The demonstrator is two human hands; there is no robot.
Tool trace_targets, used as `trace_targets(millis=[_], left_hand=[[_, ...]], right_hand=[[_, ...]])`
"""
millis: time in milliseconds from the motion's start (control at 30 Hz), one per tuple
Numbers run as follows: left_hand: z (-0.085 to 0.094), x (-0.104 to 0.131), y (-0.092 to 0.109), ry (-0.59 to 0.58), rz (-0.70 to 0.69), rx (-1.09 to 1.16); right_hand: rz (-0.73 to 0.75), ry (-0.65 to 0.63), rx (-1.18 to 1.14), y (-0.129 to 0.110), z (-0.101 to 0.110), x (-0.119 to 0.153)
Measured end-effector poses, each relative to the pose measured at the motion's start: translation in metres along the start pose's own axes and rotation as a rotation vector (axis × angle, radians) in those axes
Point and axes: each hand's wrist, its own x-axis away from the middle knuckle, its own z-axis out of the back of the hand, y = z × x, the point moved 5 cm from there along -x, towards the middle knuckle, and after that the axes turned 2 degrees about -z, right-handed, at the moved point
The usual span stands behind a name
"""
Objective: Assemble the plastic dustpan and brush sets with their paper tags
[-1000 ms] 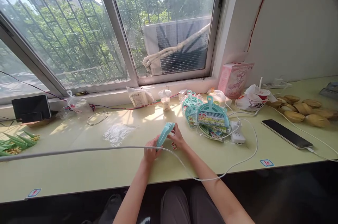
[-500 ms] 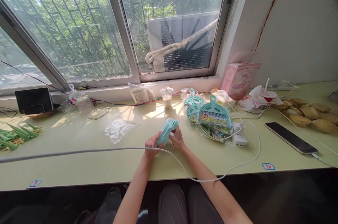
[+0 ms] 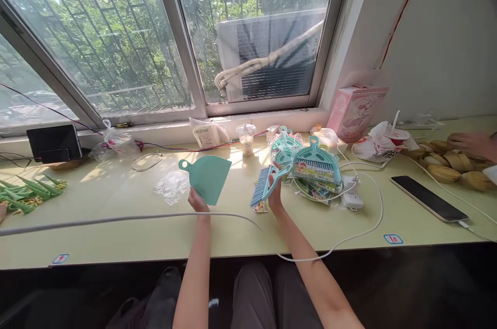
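My left hand (image 3: 198,202) is closed on the edge of a mint-green dustpan (image 3: 209,179), which stands tilted up with its ring handle to the left. In my right hand (image 3: 275,192) is a small hand brush (image 3: 261,187) with blue bristles and a mint-green handle, its bristles facing left. A colourful printed card (image 3: 261,207) lies just below the brush. Right beside my right hand sits a pile of wrapped dustpan and brush sets (image 3: 316,171). Left of the dustpan, a crumpled clear plastic bag (image 3: 171,187) rests on the table.
A white cable (image 3: 155,218) crosses in front of my forearms. On the right are a power strip (image 3: 352,198), a phone (image 3: 427,198) and brown rounded pieces (image 3: 442,171) with another person's hand (image 3: 471,144) over them. A lidded cup (image 3: 246,140) stands by the window; okra-like green pods (image 3: 29,193) lie at left.
The dustpan and brush, together in both hands before, are now apart. My left hand has moved left with the dustpan, my right hand slightly right with the brush. Another person's hand has appeared at right.
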Motion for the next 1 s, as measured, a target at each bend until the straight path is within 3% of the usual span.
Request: trace_targets(millis=[67,133,267,367,433,533,667,867,1000], left_hand=[[-0.011,-0.002,-0.010,-0.124,0.096,0.111],[-0.023,0.001,-0.015,-0.245,0.182,0.192],[-0.040,0.011,-0.018,-0.464,0.323,0.198],[-0.043,0.016,-0.015,-0.625,0.306,0.089],[-0.040,0.015,-0.013,-0.659,0.235,-0.044],[-0.032,0.011,-0.010,-0.616,0.062,-0.228],[-0.029,0.007,-0.007,-0.568,-0.125,-0.299],[-0.031,0.003,-0.014,-0.591,-0.222,-0.422],[-0.034,0.001,-0.020,-0.635,-0.151,-0.393]], right_hand=[[0.075,0.128,0.215,-0.020,0.017,-0.005],[0.138,0.108,0.402,-0.043,0.027,-0.013],[0.048,-0.260,0.719,-0.062,0.023,-0.031],[-0.046,-0.421,0.970,-0.048,0.017,-0.035],[-0.061,-0.491,1.050,-0.031,0.012,-0.034],[-0.109,-0.621,0.983,-0.001,0.008,-0.031],[-0.130,-0.735,0.736,0.028,0.008,-0.033],[-0.161,-0.660,0.660,0.048,0.018,-0.037],[-0.213,-0.645,0.513,0.046,0.021,-0.035]])
